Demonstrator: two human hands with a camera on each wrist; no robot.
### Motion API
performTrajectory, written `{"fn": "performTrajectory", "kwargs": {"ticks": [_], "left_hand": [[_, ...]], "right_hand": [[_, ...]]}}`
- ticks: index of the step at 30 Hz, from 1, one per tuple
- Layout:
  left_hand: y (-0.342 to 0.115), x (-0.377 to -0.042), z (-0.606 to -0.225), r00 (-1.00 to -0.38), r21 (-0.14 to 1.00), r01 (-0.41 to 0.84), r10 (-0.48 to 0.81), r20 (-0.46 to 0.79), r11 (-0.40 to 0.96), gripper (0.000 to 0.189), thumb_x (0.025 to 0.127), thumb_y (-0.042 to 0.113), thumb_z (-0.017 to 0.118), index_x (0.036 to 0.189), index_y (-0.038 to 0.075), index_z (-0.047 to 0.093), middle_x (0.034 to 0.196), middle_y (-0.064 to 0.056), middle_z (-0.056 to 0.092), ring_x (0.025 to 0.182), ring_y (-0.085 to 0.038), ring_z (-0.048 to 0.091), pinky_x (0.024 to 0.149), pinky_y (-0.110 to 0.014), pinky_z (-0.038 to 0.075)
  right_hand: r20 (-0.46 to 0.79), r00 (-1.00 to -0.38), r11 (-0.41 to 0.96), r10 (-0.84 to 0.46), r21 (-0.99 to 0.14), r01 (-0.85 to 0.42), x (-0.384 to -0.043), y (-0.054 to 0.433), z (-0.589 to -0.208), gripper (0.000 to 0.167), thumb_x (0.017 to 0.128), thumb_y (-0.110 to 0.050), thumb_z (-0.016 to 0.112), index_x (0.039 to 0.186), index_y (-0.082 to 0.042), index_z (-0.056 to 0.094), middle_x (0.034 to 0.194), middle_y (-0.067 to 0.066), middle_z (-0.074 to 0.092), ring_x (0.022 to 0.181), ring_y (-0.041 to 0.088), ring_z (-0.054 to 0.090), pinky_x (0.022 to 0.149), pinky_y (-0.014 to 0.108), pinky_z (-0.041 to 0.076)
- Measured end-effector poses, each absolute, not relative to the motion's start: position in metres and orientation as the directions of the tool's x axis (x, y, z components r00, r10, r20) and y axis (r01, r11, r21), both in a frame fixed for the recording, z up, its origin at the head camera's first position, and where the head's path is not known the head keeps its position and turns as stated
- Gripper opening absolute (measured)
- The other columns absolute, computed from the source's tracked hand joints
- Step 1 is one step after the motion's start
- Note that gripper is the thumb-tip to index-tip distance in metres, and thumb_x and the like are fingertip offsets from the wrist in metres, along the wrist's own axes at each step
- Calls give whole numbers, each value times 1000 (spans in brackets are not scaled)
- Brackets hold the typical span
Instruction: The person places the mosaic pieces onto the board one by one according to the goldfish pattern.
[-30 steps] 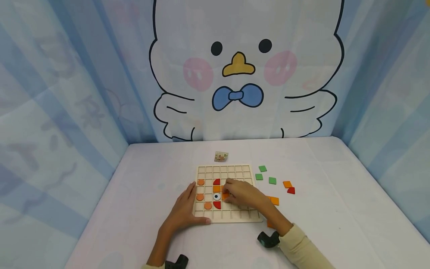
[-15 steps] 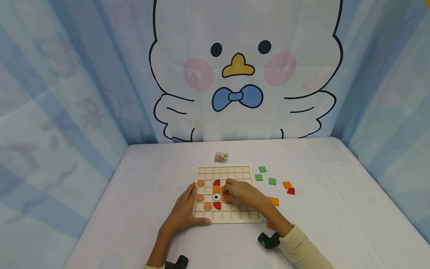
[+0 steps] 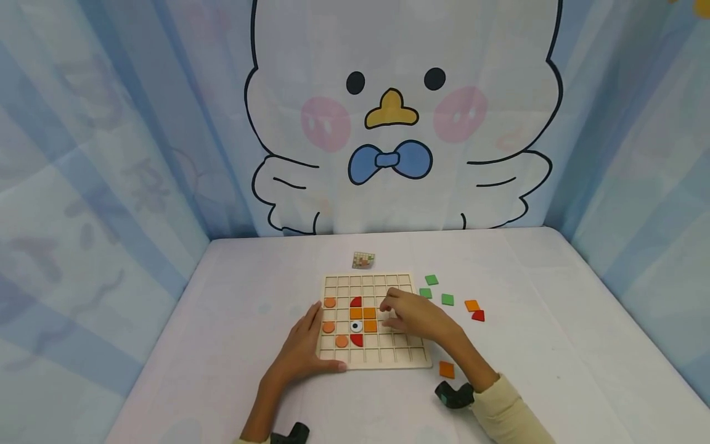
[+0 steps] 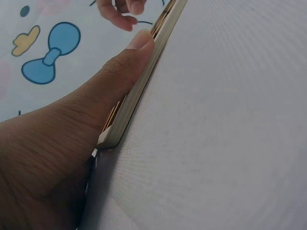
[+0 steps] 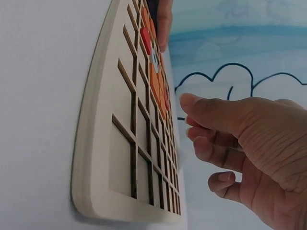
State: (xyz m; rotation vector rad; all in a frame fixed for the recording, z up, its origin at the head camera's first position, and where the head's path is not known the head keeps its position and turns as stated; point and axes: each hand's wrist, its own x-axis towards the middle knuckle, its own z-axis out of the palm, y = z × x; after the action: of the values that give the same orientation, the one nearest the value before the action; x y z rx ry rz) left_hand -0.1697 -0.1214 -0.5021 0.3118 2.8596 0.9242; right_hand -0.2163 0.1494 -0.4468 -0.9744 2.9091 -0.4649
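Note:
A pale wooden grid board (image 3: pixel 396 356) lies on the table. Beside its left edge is my left hand (image 3: pixel 302 346), fingers along that side and thumb against the front edge; the left wrist view shows the straight thumb (image 4: pixel 129 62) on the rim. Over the board's right half hovers my right hand (image 3: pixel 413 313), fingers loosely bent with nothing between them. Just left of its fingertips sit orange square tiles (image 3: pixel 370 326), a round eye tile (image 3: pixel 356 326) and red quarter-round tiles (image 3: pixel 357 340). Orange round tiles (image 3: pixel 341 341) occupy cells farther left.
Green square tiles (image 3: pixel 447 300) lie right of the board, with an orange tile (image 3: pixel 471 305) and a red quarter-round tile (image 3: pixel 478 316) beyond. Another orange tile (image 3: pixel 446 370) is near the front right corner. A small patterned card (image 3: pixel 363 260) lies behind the board.
My right hand has let go and drawn back to the right, uncovering two orange square tiles in their cells. Its forearm now hides orange tiles that lay right of the board. My left hand stays put.

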Motion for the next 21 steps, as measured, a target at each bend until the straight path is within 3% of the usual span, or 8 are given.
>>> {"fn": "performTrajectory", "kwargs": {"ticks": [16,21], "left_hand": [[-122,-170,-503,-969,584,172,242,-44,793,137,55,73,79,158,10,13,166,-7,9,149,-32,21,117,-56,25],[-122,-170,-504,-969,589,175,245,-39,789,137,56,73,79,158,9,13,166,-8,10,148,-33,21,117,-57,26]], "right_hand": [[69,-860,802,-505,-331,-498,-210,207,-441,23,87,-22,74,105,-8,70,97,-1,60,72,7,49,62,19,46],[49,-887,828,-459,-339,-447,-207,221,-441,22,86,-19,75,105,-9,71,95,-2,61,77,10,53,67,21,49]]}}
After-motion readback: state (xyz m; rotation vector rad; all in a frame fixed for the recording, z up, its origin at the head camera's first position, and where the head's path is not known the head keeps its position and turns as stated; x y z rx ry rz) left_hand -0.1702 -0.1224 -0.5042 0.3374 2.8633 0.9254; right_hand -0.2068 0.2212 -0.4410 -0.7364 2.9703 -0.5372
